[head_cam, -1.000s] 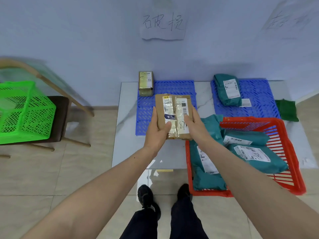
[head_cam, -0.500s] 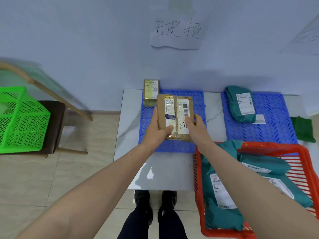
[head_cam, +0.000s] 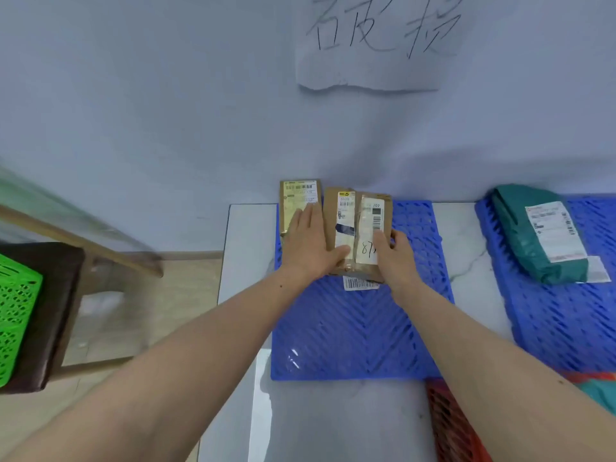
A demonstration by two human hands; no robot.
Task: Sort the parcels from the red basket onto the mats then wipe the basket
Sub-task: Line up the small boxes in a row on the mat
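I have the brown cardboard parcel (head_cam: 358, 228) between both hands at the far end of the left blue mat (head_cam: 353, 328), right under the handwritten paper sign (head_cam: 376, 41) on the wall. My left hand (head_cam: 308, 246) lies fairly flat and spread, thumb across the parcel's near left corner and fingers reaching onto the gold-wrapped parcel (head_cam: 300, 205) just beside it. My right hand (head_cam: 395, 255) curls around the parcel's right edge, fingers behind and thumb on the label. Both hands grip the parcel; whether its underside already rests on the mat I cannot tell.

What matters for setting it down: the parcel's long axis runs away from me toward the wall, parallel to the gold one, its labelled face up and its far end nearly at the wall. The two parcels look touching or almost so along their long sides. Both hands are on it, the left nearer the neighbour, so I judge the release should be straight down, without nudging leftward.

A loose barcode label (head_cam: 360, 283) hangs at its near edge. The teal poly-bag parcel (head_cam: 540, 231) lies on the right blue mat (head_cam: 566, 328), well apart. The red basket (head_cam: 450, 425) shows at the lower right of the surface (head_cam: 333, 421), near my right forearm.
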